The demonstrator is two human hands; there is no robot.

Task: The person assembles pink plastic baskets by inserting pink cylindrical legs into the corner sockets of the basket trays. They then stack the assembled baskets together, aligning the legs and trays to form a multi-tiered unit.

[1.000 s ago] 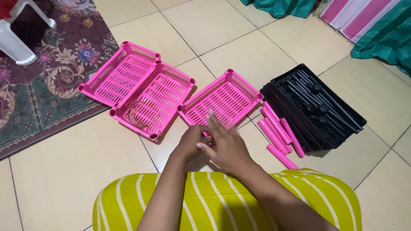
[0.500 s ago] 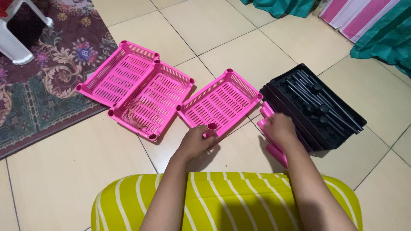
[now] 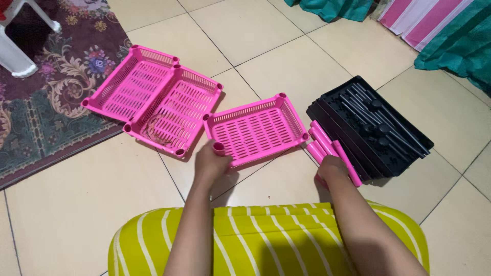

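Note:
A pink slotted plastic tray lies on the tiled floor in front of me. My left hand grips its near left corner, by the round corner socket. Several pink plastic tubes lie side by side just right of the tray. My right hand rests on their near ends, fingers curled over one; whether it has lifted any I cannot tell. Behind the tubes stands a stack of black trays with black rods on top.
Two more pink trays lie side by side at the left, partly over a patterned rug. A white plastic chair leg stands on the rug. Teal cloth lies at the far right. My yellow-striped lap fills the bottom.
My right hand left the tray's near edge and moved right onto the pink tubes. My left hand stayed on the tray's near left corner. The tray shifted slightly.

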